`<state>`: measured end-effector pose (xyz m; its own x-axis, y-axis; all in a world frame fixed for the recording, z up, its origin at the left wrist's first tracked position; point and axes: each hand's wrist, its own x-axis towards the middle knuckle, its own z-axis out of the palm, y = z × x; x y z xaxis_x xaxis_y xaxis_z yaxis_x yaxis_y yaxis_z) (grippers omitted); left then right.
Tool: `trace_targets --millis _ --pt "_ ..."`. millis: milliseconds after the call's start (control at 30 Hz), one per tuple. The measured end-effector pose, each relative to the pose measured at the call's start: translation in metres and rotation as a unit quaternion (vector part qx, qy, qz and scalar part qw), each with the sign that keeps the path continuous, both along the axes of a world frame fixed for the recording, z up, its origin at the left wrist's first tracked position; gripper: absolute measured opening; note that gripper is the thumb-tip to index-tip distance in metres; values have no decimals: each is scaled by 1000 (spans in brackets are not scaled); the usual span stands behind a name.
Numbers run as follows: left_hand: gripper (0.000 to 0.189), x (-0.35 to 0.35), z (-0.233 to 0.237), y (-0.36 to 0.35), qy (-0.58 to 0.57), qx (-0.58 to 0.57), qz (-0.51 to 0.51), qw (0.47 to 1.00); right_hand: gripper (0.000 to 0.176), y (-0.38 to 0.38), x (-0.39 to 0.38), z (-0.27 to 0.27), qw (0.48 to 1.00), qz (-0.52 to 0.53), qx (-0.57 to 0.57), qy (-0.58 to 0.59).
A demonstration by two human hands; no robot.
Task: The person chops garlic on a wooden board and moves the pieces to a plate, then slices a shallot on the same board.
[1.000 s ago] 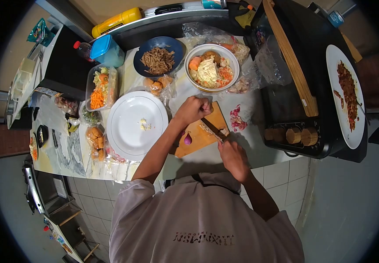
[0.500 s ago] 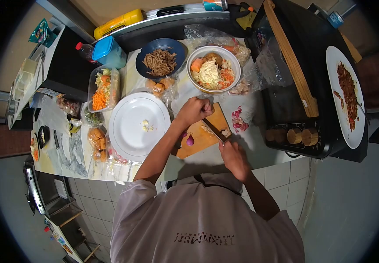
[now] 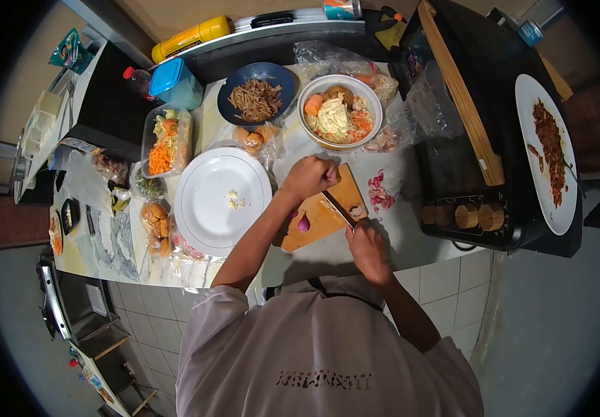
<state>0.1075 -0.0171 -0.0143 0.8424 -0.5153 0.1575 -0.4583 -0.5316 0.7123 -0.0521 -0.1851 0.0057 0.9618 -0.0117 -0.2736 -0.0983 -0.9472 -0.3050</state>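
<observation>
My right hand [image 3: 369,251] is closed round one end of a knife [image 3: 339,209], which lies slantwise over an orange cutting board [image 3: 310,236]. At the knife's far end my left hand [image 3: 311,176] is a fist; what its fingers hold is hidden. Pale chopped pieces [image 3: 357,211] lie by the blade. A small purple shallot [image 3: 304,222] sits on the board's left part, with another partly hidden by my left wrist. Reddish peels [image 3: 381,192] are scattered right of the board.
Left of the board is a white plate [image 3: 202,205] with pale bits. Behind stand a blue bowl [image 3: 227,87] of brown strips and a white bowl [image 3: 380,125] of food. A black oven [image 3: 446,160] is at the right, a vegetable container [image 3: 185,135] at the left.
The view has shifted slightly. My left fist has tilted a little, and the knife has shifted slightly on the board. Both hands stay at the knife's ends.
</observation>
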Motion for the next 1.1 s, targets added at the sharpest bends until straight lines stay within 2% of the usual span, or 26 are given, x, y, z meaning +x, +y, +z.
trace_targets --millis 133,267,367,600,700,800,867,1100 --pt "15 0 -3 -1 4 -15 6 1000 40 -6 10 17 998 7 57 18" --pt "14 0 0 2 37 -34 22 999 39 -5 19 25 998 3 56 42" --pt "15 2 -7 2 -16 4 1 1000 40 1 5 -8 999 -31 30 -6" --pt "15 4 -2 5 22 -51 3 998 41 -1 22 36 995 0 70 76" --pt "15 6 -2 10 49 -50 17 997 41 6 22 40 997 -5 56 56" --pt "14 5 -1 9 35 -28 17 999 40 9 14 11 997 -17 62 34" --pt "12 3 -2 6 -30 0 -8 1000 40 11 4 4 998 -23 56 31" --pt "12 5 0 7 -15 4 2 1000 42 8 15 23 995 -28 68 63"
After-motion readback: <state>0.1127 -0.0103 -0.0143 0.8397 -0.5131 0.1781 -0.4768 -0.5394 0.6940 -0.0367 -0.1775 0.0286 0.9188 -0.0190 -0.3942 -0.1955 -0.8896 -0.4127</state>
